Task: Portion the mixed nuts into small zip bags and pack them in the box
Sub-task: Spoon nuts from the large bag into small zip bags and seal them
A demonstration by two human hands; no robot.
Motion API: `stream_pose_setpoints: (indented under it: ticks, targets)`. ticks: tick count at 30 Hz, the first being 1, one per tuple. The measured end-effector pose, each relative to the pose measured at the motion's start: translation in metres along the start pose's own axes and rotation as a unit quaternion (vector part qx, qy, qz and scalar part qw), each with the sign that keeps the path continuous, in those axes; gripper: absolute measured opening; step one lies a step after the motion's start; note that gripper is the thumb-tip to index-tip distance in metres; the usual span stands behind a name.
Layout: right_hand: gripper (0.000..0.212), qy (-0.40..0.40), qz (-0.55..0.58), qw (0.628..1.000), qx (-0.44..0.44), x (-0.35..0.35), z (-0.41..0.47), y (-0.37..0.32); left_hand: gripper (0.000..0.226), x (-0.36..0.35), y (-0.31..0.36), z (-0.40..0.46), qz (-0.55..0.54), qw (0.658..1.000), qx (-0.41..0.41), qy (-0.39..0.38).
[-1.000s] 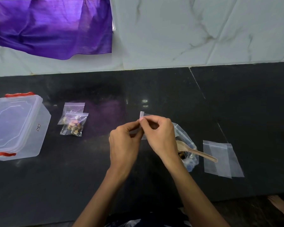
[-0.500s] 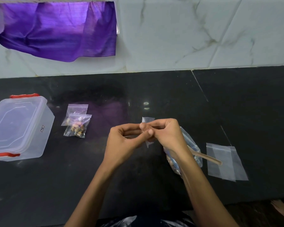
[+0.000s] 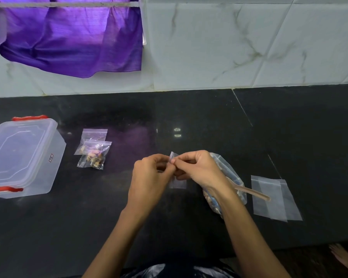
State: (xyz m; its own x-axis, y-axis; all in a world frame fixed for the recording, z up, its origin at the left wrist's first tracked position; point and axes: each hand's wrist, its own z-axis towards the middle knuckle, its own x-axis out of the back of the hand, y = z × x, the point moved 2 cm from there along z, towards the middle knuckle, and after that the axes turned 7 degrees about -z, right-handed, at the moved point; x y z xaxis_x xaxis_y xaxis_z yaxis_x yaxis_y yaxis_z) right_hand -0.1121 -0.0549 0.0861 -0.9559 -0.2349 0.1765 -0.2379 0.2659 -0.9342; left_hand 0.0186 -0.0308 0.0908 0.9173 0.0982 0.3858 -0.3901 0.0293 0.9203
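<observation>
My left hand [image 3: 149,175] and my right hand [image 3: 199,169] meet at the middle of the black counter, both pinching the top of a small clear empty zip bag [image 3: 177,182] that hangs below my fingers. Behind my right wrist lies the large clear bag of mixed nuts [image 3: 227,181] with a wooden spoon [image 3: 253,192] sticking out to the right. Two small filled zip bags [image 3: 93,151] lie overlapping to the left. The clear plastic box [image 3: 22,155] with red clips stands at the far left, its lid on.
A couple of flat empty zip bags [image 3: 273,198] lie on the counter at the right. A purple cloth [image 3: 72,37] hangs on the marble wall behind. The counter's front edge runs along the bottom, with a bare foot [image 3: 346,259] at the lower right.
My hands have stayed together on the small bag's top; the fingers shifted along it and the bag's lower part now shows hanging below them. The view tilted slightly.
</observation>
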Motion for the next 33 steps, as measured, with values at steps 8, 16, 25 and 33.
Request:
stream_pose_setpoints:
  ticks: [8,16,25,33]
  targets:
    - [0.019,0.097,-0.240,0.965,0.042,-0.003,-0.004,-0.004,0.015,-0.006,0.001,-0.005,0.125,0.992,-0.019,0.007]
    - [0.019,0.117,-0.294,0.948,0.015,-0.004,-0.007,0.000,0.020,-0.011,0.000,-0.006,0.178,0.982,-0.026,0.050]
    - [0.021,0.014,-0.068,0.997,-0.043,-0.008,-0.007,0.016,0.016,-0.004,-0.009,-0.008,-0.001,0.999,0.042,0.011]
    - [0.010,0.123,-0.155,0.980,0.018,-0.001,-0.010,0.015,0.022,0.002,-0.008,-0.007,-0.047,0.991,0.080,0.100]
